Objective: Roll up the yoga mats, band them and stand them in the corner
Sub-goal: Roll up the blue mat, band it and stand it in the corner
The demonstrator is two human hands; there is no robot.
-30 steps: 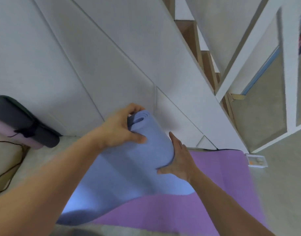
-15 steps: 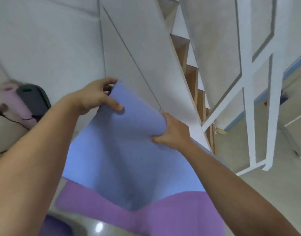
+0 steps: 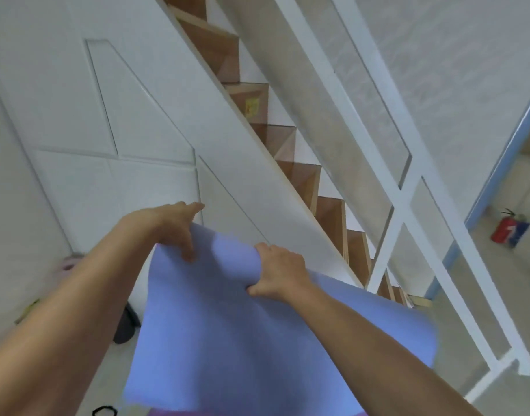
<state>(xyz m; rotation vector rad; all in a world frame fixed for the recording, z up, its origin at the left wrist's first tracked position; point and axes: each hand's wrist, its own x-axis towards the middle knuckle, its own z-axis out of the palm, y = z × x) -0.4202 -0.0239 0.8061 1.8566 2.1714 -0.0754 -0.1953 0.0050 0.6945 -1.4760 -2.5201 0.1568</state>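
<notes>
Blue mat (image 3: 242,340), partly rolled at its top edge, hangs lifted in front of the white stair panelling (image 3: 131,139), its loose sheet draping down. The left hand (image 3: 173,232) pinches the roll's left end and the right hand (image 3: 277,273) clenches the right end, probably so the roll stays tight. A black band (image 3: 104,411) lies on the floor below, seemingly ready for tying.

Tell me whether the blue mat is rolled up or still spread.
Mostly spread. Only the top edge of the blue mat curls over between the left hand and right hand; the rest hangs as a flat sheet.
</notes>
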